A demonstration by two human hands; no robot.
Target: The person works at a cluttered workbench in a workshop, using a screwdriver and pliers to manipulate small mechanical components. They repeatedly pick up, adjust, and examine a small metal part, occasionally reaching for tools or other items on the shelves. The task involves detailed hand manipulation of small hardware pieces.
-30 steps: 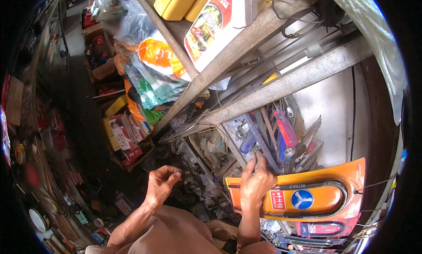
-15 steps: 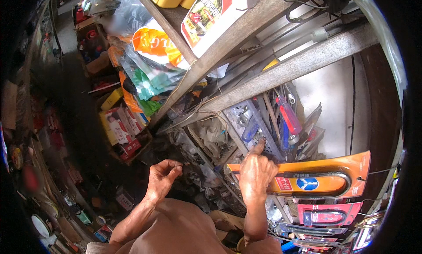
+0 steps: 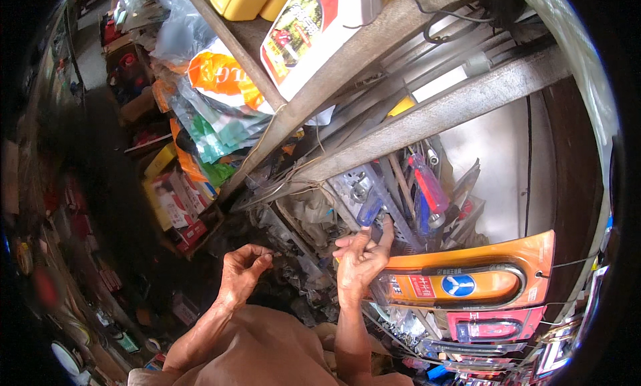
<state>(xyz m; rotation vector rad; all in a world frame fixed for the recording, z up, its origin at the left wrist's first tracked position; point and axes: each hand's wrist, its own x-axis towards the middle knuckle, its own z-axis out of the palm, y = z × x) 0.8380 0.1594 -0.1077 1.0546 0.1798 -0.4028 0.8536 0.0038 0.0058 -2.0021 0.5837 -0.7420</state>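
Note:
My left hand [image 3: 244,271] is held up in front of my body at the centre-left, its thumb and fingertips pinched together. A small thing may be between them, too tiny to make out. My right hand [image 3: 362,266] reaches toward the lower end of a grey perforated metal tray [image 3: 394,216], two fingers stretched into it and apart. Close above those fingertips lies a blue-handled tool [image 3: 369,211] in the tray. Beside the tray stand a screwdriver with a red and purple handle [image 3: 427,183] and a blue handle [image 3: 422,216].
An orange carded package [image 3: 494,269] with a black curved tool hangs just right of my right hand, a pink-red one [image 3: 494,324] below it. A wooden beam [image 3: 427,122] crosses above the tray. Plastic bags [image 3: 220,119], a white jug [image 3: 320,25] and small boxes [image 3: 177,202] lie beyond.
My right hand has shifted left and slightly down, and a second finger has straightened beside the pointing one. My left hand keeps its pinch. The whole view has shifted slightly.

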